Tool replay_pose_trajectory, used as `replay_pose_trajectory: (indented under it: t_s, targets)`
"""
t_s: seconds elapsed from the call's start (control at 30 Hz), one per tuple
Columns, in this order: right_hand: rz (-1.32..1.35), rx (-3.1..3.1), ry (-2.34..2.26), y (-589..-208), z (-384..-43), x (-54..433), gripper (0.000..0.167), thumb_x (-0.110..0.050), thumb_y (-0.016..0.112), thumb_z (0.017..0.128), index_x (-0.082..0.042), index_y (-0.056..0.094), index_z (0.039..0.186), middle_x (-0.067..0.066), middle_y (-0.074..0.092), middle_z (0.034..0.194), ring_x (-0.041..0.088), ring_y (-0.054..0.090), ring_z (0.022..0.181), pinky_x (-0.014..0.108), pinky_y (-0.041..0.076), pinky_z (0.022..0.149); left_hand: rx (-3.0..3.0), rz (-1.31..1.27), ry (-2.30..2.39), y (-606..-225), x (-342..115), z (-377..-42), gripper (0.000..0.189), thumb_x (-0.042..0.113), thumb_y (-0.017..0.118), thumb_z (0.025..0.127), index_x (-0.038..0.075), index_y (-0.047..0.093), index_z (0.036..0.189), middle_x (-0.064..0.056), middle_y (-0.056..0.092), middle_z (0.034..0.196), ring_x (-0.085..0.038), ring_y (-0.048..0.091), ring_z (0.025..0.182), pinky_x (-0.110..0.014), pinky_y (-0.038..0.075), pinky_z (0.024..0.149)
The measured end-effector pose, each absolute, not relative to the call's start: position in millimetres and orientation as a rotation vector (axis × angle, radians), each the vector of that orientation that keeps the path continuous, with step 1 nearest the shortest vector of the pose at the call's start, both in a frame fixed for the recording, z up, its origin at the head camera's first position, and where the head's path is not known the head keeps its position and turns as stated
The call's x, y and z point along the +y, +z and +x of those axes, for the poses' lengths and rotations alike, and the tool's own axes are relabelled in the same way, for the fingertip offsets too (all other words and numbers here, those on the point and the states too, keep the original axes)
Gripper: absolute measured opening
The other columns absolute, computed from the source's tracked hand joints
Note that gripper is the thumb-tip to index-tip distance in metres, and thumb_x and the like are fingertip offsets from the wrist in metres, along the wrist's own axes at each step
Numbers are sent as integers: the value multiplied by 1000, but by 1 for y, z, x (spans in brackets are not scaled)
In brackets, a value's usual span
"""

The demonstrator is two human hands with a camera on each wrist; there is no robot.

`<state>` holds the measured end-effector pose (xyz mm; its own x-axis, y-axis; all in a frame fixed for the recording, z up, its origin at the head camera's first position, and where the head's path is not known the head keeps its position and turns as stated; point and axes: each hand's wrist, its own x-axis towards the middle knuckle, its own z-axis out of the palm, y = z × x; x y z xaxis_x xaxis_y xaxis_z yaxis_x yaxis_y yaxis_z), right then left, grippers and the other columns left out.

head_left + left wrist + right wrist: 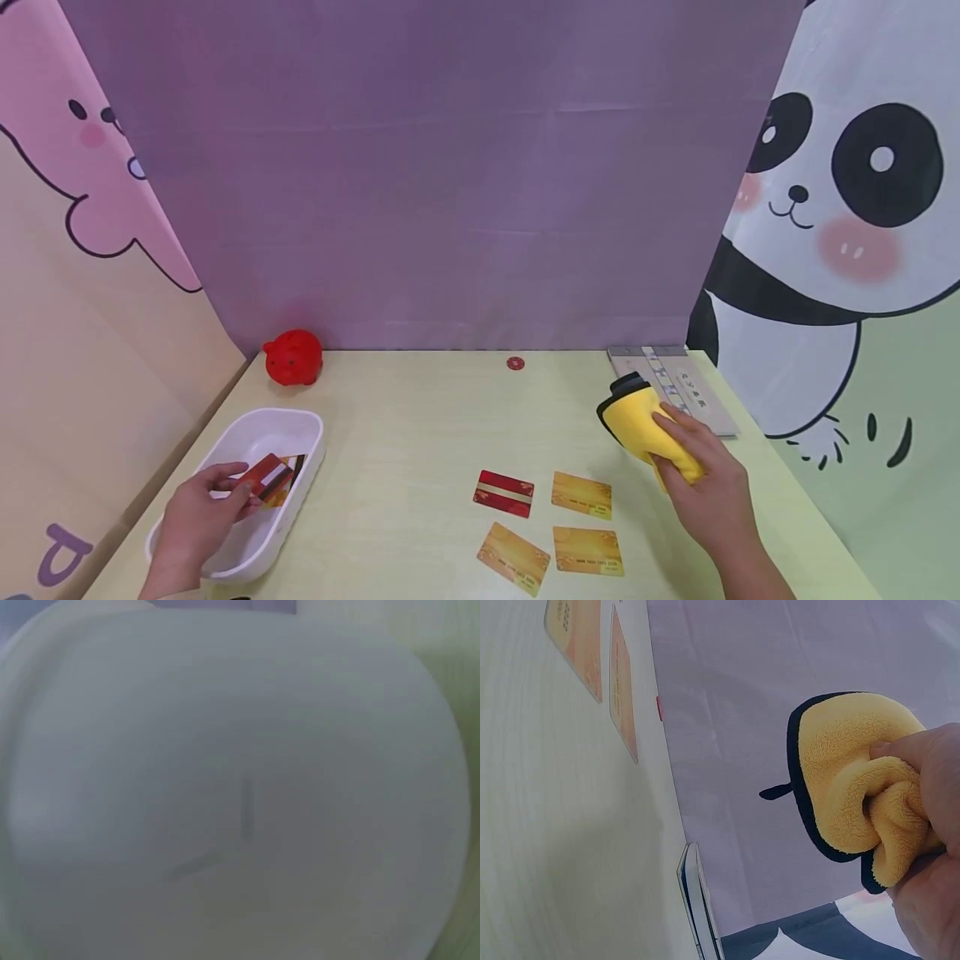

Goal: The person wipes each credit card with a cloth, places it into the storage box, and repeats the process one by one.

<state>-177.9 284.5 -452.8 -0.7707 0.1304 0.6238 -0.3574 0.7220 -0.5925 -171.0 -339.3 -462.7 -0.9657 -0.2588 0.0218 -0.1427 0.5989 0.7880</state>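
My left hand [197, 518] pinches a red card [267, 478] over the white plastic tub [318, 433] at the table's left. Behind that card a gold card [296, 477] partly shows; whether the fingers hold it too I cannot tell. The left wrist view is filled by the tub's pale inside [315, 787], without the hand. On the right, my right hand [708, 492] grips a bunched yellow cloth [651, 425] with black edging above the table. The right wrist view shows the same cloth [840, 750] squeezed in folds between thumb and fingers.
Several gold cards [588, 551] and one red striped card [504, 493] lie mid-table near the front. A red piggy bank [293, 357] stands back left. A small red disc [515, 363] lies at the back edge. A grey book [701, 396] sits back right.
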Motion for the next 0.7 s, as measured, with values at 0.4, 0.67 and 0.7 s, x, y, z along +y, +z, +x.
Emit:
replay_pose_trajectory:
  t_s: [0.4,0.67,0.7]
  targets:
    - [178,-2257,969,-454,-178,285,67,12,82,81,-22,70,138,-4,61,146,-5,48,134,2,36,99,-2758,349,-1124,-454,-326,-170,39,24,72,100,-2,66,128,-4,69,87,-18,74,69,-24,51,61]
    - [172,-2270,958,-454,-179,285,67,11,82,82,-22,70,139,-4,60,147,4,50,136,2,35,98,-2615,189,-1146,-431,-280,-171,17,23,73,100,10,74,110,-6,71,91,-20,64,73,-27,52,57]
    - [170,-2272,955,-454,-179,285,67,11,82,82,-22,70,139,-4,60,147,5,51,136,2,35,98,-2592,139,-1177,-429,-272,-171,13,21,74,99,11,74,108,-6,70,89,-21,65,71,-27,53,56]
